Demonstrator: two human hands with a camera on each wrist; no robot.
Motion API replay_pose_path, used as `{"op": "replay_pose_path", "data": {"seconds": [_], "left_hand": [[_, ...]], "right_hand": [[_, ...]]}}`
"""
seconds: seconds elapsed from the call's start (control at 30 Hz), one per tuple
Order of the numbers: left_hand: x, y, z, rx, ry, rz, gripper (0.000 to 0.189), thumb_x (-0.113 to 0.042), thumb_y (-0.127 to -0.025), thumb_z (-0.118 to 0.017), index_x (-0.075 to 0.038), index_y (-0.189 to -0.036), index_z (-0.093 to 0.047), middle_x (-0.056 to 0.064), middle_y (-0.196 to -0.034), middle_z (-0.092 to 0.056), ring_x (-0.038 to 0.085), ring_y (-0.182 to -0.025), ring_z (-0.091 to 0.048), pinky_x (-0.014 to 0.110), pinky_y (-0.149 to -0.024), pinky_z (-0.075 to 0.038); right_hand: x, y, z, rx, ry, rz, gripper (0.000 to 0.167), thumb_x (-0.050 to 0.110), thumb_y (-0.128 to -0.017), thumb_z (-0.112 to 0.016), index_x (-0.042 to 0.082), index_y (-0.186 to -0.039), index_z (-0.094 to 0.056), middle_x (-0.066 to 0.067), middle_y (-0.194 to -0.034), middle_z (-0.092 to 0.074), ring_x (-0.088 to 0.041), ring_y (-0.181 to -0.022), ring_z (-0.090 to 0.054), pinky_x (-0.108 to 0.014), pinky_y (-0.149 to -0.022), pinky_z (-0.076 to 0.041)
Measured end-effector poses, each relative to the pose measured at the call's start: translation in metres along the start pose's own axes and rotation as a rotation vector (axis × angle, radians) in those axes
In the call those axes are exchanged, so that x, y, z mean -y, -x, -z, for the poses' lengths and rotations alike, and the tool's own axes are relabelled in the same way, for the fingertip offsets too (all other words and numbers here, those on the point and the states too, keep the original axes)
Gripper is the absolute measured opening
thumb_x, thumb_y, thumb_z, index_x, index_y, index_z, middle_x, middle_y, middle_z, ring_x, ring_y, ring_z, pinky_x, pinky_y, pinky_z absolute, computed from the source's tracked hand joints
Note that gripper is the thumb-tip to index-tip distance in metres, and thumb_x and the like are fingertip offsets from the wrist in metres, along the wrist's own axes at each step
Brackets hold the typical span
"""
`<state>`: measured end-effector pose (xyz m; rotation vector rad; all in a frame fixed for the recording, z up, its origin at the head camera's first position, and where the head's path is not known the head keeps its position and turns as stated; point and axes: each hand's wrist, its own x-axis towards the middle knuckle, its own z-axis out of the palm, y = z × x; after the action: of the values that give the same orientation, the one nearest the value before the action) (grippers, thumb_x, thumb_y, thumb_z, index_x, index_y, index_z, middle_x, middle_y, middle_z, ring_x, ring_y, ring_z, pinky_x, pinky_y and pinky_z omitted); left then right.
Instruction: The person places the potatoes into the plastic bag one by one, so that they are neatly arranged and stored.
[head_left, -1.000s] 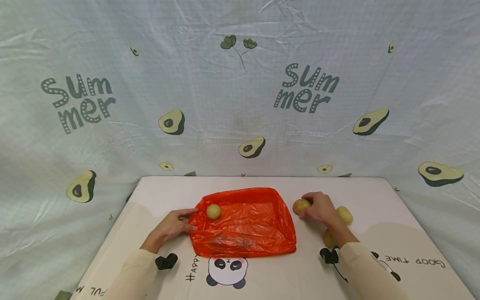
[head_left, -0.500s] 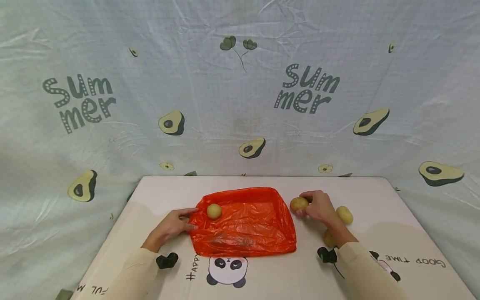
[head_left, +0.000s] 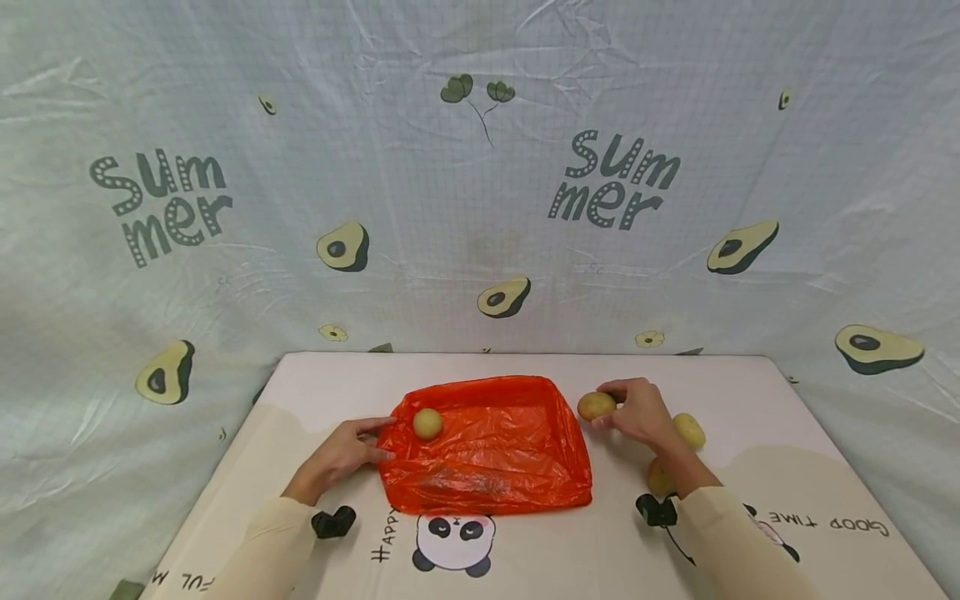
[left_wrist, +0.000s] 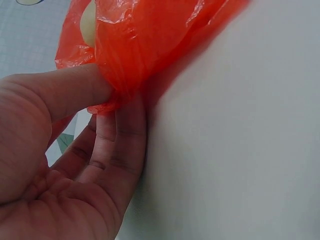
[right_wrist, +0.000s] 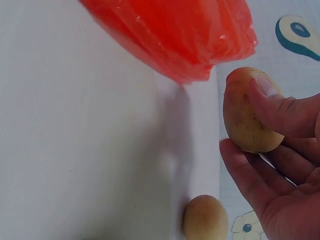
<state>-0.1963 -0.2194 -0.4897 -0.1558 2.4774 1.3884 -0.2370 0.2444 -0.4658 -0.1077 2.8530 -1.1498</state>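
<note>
A red plastic bag [head_left: 495, 483] lies spread open on the table, with one round potato [head_left: 427, 424] inside at its left end. My left hand [head_left: 347, 450] pinches the bag's left edge; in the left wrist view the thumb presses the red film [left_wrist: 145, 45] against the fingers. Just right of the bag, my right hand [head_left: 637, 412] holds a potato [head_left: 597, 406] between thumb and fingers. The right wrist view shows this held potato [right_wrist: 247, 112] raised off the table, apart from the bag.
Two more potatoes rest on the table: one [head_left: 689, 430] right of my right hand, another [head_left: 660, 478] partly hidden by the forearm. Black wrist devices sit at the left wrist [head_left: 333, 522] and right wrist [head_left: 657, 510]. A printed curtain [head_left: 480, 192] hangs behind the table [head_left: 337, 383].
My right hand has moved slightly left with the potato, closer to the bag's right side. My left hand stays at the bag's left edge, and the potato inside has not moved.
</note>
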Motion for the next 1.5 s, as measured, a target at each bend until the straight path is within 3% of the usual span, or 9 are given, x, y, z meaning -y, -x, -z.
{"op": "replay_pose_path", "data": {"seconds": [0.5, 0.77, 1.5], "left_hand": [[0.001, 0.0, 0.0, -0.004, 0.0, -0.011, 0.062, -0.003, -0.087, -0.079, -0.004, -0.146, -0.059, 0.026, -0.144, -0.059, 0.026, -0.108, -0.065, 0.04, -0.094, -0.063], [0.001, 0.001, 0.0, 0.015, 0.049, -0.022, 0.065, -0.002, -0.086, -0.079, -0.001, -0.147, -0.057, 0.024, -0.132, -0.064, 0.023, -0.098, -0.064, 0.032, -0.083, -0.062], [0.003, -0.001, -0.002, -0.014, 0.023, -0.021, 0.062, -0.001, -0.086, -0.078, -0.003, -0.145, -0.059, 0.024, -0.139, -0.061, 0.024, -0.102, -0.064, 0.036, -0.089, -0.063]], "right_hand": [[0.02, 0.006, 0.002, -0.017, -0.021, 0.062, 0.043, 0.005, -0.081, -0.083, -0.002, -0.122, -0.073, -0.022, -0.122, -0.074, -0.037, -0.112, -0.068, -0.052, -0.1, -0.058], [0.028, 0.006, -0.002, -0.006, -0.053, 0.055, 0.045, 0.005, -0.08, -0.085, 0.0, -0.123, -0.073, -0.021, -0.124, -0.074, -0.038, -0.114, -0.068, -0.052, -0.099, -0.059], [0.041, 0.002, -0.013, 0.035, -0.058, 0.073, 0.049, 0.008, -0.082, -0.084, 0.001, -0.129, -0.071, -0.02, -0.127, -0.073, -0.034, -0.113, -0.068, -0.049, -0.097, -0.06]]}}
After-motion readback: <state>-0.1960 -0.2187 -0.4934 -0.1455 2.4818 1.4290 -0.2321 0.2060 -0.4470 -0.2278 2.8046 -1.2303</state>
